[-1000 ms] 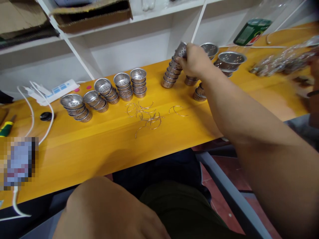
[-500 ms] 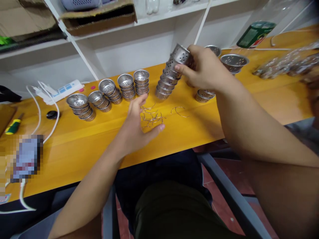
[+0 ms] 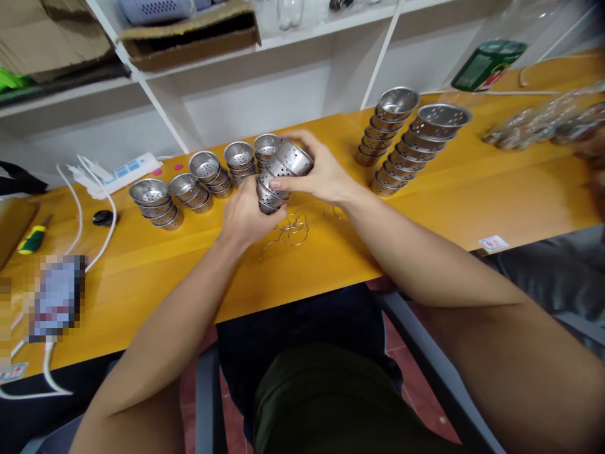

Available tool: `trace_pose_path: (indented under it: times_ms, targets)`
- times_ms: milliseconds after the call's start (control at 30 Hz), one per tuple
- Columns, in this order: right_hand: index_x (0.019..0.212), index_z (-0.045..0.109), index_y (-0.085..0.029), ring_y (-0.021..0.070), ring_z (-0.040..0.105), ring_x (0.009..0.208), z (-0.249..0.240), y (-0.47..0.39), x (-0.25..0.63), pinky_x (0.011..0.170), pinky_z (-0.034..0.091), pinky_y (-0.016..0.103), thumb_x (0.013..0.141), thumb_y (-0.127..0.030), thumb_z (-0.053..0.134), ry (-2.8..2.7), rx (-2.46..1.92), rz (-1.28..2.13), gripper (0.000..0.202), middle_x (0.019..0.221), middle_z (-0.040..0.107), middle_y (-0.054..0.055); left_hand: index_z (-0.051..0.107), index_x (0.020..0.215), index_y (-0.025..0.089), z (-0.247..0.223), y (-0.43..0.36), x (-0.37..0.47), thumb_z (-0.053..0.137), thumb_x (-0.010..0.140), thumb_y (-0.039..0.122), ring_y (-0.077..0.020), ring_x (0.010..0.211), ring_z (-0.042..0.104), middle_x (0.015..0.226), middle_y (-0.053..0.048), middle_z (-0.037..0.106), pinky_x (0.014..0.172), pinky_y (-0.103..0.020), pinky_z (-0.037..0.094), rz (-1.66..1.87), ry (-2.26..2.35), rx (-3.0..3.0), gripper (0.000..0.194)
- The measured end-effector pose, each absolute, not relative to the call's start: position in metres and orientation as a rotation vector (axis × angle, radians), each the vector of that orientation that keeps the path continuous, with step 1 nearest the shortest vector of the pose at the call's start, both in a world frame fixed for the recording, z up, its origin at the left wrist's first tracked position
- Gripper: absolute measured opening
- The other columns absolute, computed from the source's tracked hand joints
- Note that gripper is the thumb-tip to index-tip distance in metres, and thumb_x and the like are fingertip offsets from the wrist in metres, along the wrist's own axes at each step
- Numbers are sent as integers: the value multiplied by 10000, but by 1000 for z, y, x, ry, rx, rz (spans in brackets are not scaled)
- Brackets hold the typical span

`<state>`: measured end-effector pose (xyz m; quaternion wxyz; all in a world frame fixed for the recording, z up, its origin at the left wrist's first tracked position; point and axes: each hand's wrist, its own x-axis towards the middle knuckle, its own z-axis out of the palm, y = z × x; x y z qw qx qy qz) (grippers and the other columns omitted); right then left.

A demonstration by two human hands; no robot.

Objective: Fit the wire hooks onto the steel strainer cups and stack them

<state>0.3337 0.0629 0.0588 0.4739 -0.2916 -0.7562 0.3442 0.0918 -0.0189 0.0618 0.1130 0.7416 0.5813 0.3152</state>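
Note:
Between my two hands, tilted above the table, is a stack of perforated metal cups. My right hand grips its upper end, thumb across the front. Around the lower end close the fingers of my left hand. Below lie thin bent wire rings in a loose tangle. Behind and left of my hands stand shorter stacks of the same cups, one partly hidden by the held stack. Two taller leaning stacks stand to the right.
On the left are a white power strip, a black round cap, a screwdriver and a cabled device. A large clear bottle with a green label and plastic bags lie right. White shelving borders the back.
My right hand has brought the stack left and down from beside the tall stacks. My left hand, open before, has closed around its lower end. Both tall right stacks now show fully.

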Motion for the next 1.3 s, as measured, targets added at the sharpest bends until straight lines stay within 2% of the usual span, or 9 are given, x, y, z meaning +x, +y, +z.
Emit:
trace_pose_path:
  times_ms: [100,233,500,667,800,900,967,1167,1300]
  targets:
    - [1595,755,-286,517,766,1486,55,65,321,1350,645,785,669,-1145,1045,-1867,-688,858,1296,1535,824,172,696,1352,239,59,-18,85,1034,855,477,-534,1324,872,1235,-168,855,1220,-673,699,869,1732,2143,646]
    - [1601,726,-299,533,745,1552,61,61,325,1378,622,780,715,-1124,1034,-1913,-698,697,1249,1622,804,186,704,1242,263,52,-12,61,1061,814,590,-437,1108,866,1082,-106,845,1089,-606,730,965,1541,2148,646]
    - [1689,678,-324,456,667,1559,38,124,403,1448,538,783,976,-887,1043,-1782,-1107,226,979,1623,773,187,760,1343,249,42,0,2,1042,783,996,-402,1215,868,1239,-114,866,1178,-644,763,1389,1363,2067,975]
    - [1616,702,-136,358,765,1426,26,156,411,1342,566,628,844,-536,1267,-1742,-1619,167,1037,1706,697,305,700,1522,249,20,5,-6,1105,747,963,-453,1441,830,1427,-156,821,1313,-699,717,1462,1318,2068,1128]
    - [1331,737,-169,244,780,1271,24,171,397,1227,595,488,842,-463,1263,-1696,-1747,173,776,1633,742,260,663,1543,244,5,8,-5,1203,643,891,-452,1503,826,1513,-166,816,1381,-691,680,1465,1316,2005,1233]
    - [1144,695,-253,226,714,1128,13,190,402,1180,614,518,712,-542,1314,-1653,-1734,195,808,1529,771,205,625,1604,249,-2,9,-4,1221,617,877,-441,1516,831,1584,-177,806,1397,-671,663,1427,1305,1970,1313]
    - [1152,704,-268,241,694,1170,6,199,410,1236,598,542,788,-726,1243,-1679,-1589,246,796,1462,792,178,612,1627,242,-3,9,-3,1204,638,896,-430,1493,842,1588,-186,805,1364,-652,684,1387,1302,1969,1325]
    - [1588,756,-402,456,515,1734,37,138,390,1543,370,764,991,-1000,936,-1842,-1069,167,864,1712,750,167,726,1572,209,12,0,2,1156,768,849,-441,1467,867,1529,-187,864,1326,-619,721,1241,1266,2069,1114]
    - [1660,740,-312,523,713,1556,53,54,326,1379,591,810,1089,-1067,719,-2031,-855,399,946,1622,791,204,651,1735,235,17,-8,11,1175,807,625,-479,1656,784,1744,-222,785,1447,-652,646,1157,1181,2225,1135]
